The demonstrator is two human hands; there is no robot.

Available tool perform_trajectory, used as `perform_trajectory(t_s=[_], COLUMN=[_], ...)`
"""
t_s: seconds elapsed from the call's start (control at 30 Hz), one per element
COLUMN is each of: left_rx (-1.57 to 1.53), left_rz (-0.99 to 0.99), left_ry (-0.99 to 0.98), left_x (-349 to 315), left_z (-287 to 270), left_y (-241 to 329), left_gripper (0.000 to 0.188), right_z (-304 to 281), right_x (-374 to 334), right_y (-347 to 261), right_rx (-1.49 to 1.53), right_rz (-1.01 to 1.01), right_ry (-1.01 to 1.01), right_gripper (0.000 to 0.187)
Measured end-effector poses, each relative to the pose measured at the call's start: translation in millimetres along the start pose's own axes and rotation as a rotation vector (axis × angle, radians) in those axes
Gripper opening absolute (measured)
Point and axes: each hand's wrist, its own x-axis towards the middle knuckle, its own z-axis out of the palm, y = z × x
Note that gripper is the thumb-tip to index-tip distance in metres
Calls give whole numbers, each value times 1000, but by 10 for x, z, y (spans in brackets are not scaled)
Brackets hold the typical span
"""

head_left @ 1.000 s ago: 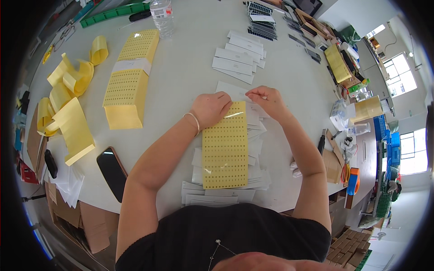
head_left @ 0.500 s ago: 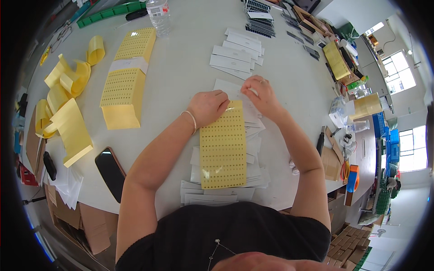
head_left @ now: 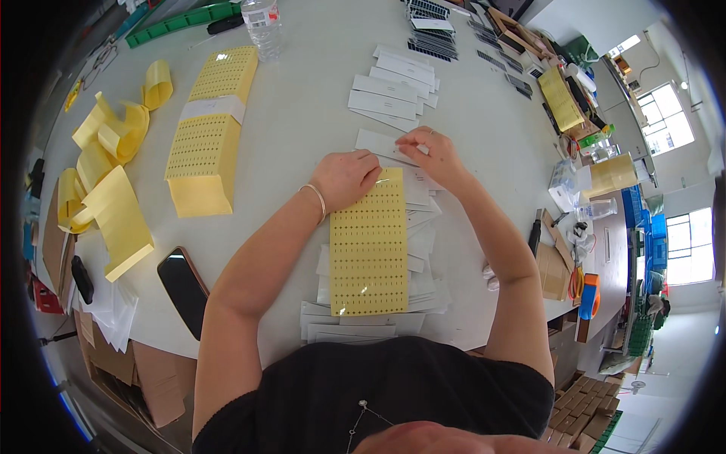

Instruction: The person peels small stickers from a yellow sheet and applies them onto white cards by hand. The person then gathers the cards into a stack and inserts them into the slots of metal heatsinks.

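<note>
A yellow sheet of small printed stickers (head_left: 369,250) lies in front of me over a row of overlapping flat white cards or boxes (head_left: 423,250). My left hand (head_left: 346,180) is closed on the sheet's upper left corner. Just beyond the sheet, my right hand (head_left: 431,155) has its fingertips pinched together over a white card (head_left: 373,144). Whatever those fingertips hold, if anything, is too small to make out. More white cards (head_left: 389,91) lie fanned out farther away.
Left of me stand a banded stack of yellow sticker sheets (head_left: 200,151), curled yellow backing strips (head_left: 121,212) and a black phone (head_left: 183,287). A water bottle (head_left: 263,30) stands at the back. Dark slotted panels (head_left: 431,30) lie beyond the cards; a clear plastic cup (head_left: 601,208) is at right.
My right hand has moved slightly left and down, its fingertips now over the white card. My left hand stays at the sheet's corner.
</note>
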Motion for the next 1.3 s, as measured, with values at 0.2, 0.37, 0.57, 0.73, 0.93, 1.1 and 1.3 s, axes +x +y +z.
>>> perform_trajectory(t_s=[0.2, 0.37, 0.57, 0.73, 0.93, 1.1, 1.3], left_rx=[14, -52, -147, -165, -165, -167, -146], left_rz=[-44, -99, -169, -189, -167, -149, -129], left_ry=[-46, -41, -32, -67, -50, -25, -31], left_x=[1, -1, 16, 15, 18, 2, 10], left_z=[-26, -3, -38, -49, -19, -14, -24], left_y=[32, 6, 10, 1, -28, -40, -17], left_gripper=[10, 11, 14, 15, 15, 15, 13], right_z=[79, 156, 21, 11, 213, 166, 41], right_x=[-178, -180, 168, 828, 1095, 964, 764], right_y=[-131, -163, -81, 378, 585, 530, 522], right_rx=[-348, -560, -210, -241, -415, -327, -661], right_rz=[-415, -640, -387, -172, -84, -54, -246], right_ry=[-33, 78, 80, 168, 110, 74, 31], right_gripper=[7, 6, 5, 7, 13, 29, 37])
